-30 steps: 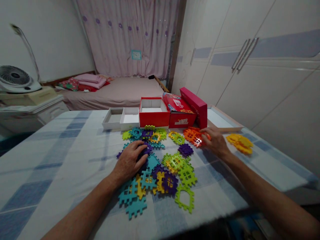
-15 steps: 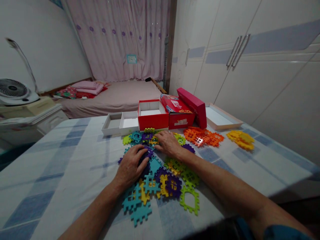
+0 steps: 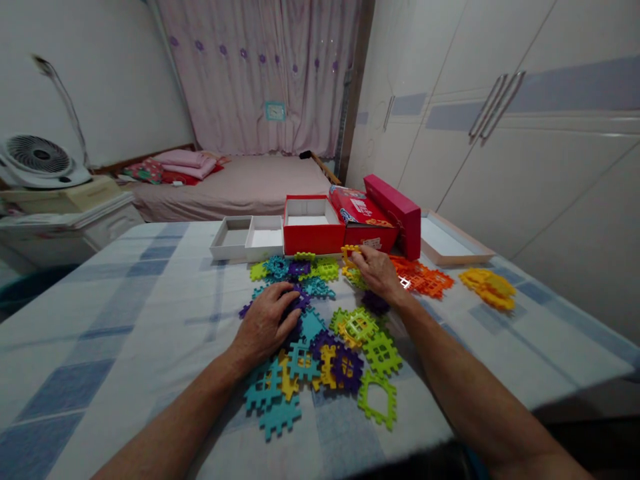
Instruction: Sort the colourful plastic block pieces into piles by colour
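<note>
My right hand (image 3: pixel 377 272) pinches a yellow interlocking plastic tile (image 3: pixel 350 253) by its edge, raised over the far right side of the mixed pile. My left hand (image 3: pixel 267 317) lies palm down on purple tiles (image 3: pixel 301 298), thumb and fingers apart; what is under the palm is hidden. Around it spread teal tiles (image 3: pixel 280 417), dark purple tiles (image 3: pixel 347 368) and green tiles (image 3: pixel 381 353), all notched along their edges, some with window cut-outs. Several orange tiles (image 3: pixel 425 279) form a heap just right of my right hand.
Yellow tiles (image 3: pixel 487 288) are heaped at the right. Along the back stand white trays (image 3: pixel 230 247), an open red box (image 3: pixel 314 239), a printed red box (image 3: pixel 367 235), a leaning pink-red lid (image 3: pixel 400 213) and a shallow pale tray (image 3: pixel 455 257). A checked cloth (image 3: pixel 125 320) covers the table.
My right hand has moved right from the pile's far middle and now holds a yellow tile. My left hand stays on the purple tiles. The camera view has shifted slightly.
</note>
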`<state>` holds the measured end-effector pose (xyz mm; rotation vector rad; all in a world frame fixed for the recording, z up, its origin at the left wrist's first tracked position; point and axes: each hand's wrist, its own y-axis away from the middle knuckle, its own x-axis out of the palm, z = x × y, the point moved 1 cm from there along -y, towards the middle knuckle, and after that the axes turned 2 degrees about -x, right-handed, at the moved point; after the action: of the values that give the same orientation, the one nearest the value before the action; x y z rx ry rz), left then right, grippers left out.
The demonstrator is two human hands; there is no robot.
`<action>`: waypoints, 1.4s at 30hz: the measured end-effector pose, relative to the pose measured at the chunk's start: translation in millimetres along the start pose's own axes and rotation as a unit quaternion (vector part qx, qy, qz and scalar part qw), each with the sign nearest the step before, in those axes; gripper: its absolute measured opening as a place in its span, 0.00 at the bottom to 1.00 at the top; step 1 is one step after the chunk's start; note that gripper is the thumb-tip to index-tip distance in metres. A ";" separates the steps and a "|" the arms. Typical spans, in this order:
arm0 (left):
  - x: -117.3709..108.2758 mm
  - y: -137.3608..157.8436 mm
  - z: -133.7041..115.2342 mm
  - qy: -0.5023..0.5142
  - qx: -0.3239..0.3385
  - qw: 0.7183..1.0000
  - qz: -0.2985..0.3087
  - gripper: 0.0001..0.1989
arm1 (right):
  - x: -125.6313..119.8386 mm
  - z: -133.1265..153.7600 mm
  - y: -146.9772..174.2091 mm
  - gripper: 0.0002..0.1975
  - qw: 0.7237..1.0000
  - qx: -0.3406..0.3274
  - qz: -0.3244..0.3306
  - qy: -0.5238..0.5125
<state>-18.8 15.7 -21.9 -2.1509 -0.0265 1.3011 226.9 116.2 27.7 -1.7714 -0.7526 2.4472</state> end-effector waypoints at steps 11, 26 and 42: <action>-1.0 0.2 -0.4 -0.004 -0.005 1.000 0.006 0.16 | -3.2 -3.0 1.1 0.17 0.997 0.044 0.067 -0.019; 2.1 0.5 1.8 -0.004 0.001 1.000 0.006 0.16 | 6.8 -4.7 -1.3 0.16 0.987 0.065 0.060 -0.132; 0.2 -0.5 -0.3 -0.008 0.007 1.000 0.000 0.16 | 41.4 -12.0 6.4 0.07 0.997 -0.021 0.059 -0.044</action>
<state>-18.3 16.0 -21.8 -2.1296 -0.0250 1.3141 224.8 127.3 -14.4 -1.7808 -0.7307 2.6190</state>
